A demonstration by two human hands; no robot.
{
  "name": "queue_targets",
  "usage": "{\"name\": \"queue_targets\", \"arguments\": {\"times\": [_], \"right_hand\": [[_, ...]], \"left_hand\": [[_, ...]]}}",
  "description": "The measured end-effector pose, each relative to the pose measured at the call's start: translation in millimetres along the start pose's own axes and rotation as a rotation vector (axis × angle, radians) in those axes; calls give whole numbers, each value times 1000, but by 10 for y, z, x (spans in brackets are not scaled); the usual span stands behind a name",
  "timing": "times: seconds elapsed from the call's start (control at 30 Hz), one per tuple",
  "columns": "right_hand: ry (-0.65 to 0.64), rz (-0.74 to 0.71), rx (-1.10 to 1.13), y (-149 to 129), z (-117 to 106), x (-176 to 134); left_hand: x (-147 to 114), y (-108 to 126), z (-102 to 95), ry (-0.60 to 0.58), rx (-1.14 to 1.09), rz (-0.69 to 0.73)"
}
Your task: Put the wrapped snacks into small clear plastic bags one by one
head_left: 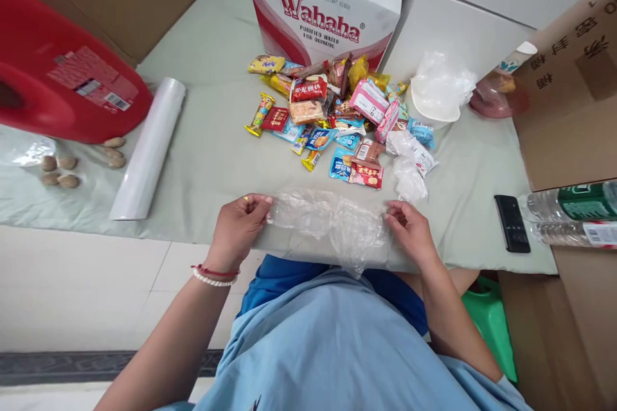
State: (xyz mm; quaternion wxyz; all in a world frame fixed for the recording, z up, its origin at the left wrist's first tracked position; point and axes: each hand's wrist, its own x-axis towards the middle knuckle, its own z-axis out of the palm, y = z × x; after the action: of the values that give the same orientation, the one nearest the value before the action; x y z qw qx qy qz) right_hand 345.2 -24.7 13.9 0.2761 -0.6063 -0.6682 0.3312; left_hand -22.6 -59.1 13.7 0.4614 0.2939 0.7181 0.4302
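Note:
Between my two hands a clear plastic bag [332, 225] is stretched sideways over the front edge of the table. My left hand [241, 228] pinches its left end; a ring and two bracelets show on that side. The right end is pinched by the thumb and fingers of my right hand [409, 228]. Just beyond the bag lies a pile of small wrapped snacks [332, 109] in many colours. Crumpled clear plastic [409, 183] rests beside the pile, close to my right hand.
On the left are a white plastic roll [149, 148], a red jug [72, 64] and several brown nuts [67, 170]. A Wahaha carton [328, 19] stands behind the snacks. To the right are a white bowl [434, 99], a black phone [511, 223] and two plastic bottles [569, 205].

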Motion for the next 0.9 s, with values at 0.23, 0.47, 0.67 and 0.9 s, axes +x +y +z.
{"name": "queue_targets", "arguments": {"times": [0.23, 0.47, 0.67, 0.9], "right_hand": [[-366, -753, -468, -352, -96, -249], [-288, -819, -194, -433, 245, -302], [-266, -121, 306, -577, 286, -233], [-221, 104, 523, -665, 421, -254]], "left_hand": [[-89, 102, 9, -84, -70, -103], [-104, 257, -81, -244, -417, -301], [-77, 303, -81, -236, -708, -261], [-399, 86, 217, 178, -392, 26]]}}
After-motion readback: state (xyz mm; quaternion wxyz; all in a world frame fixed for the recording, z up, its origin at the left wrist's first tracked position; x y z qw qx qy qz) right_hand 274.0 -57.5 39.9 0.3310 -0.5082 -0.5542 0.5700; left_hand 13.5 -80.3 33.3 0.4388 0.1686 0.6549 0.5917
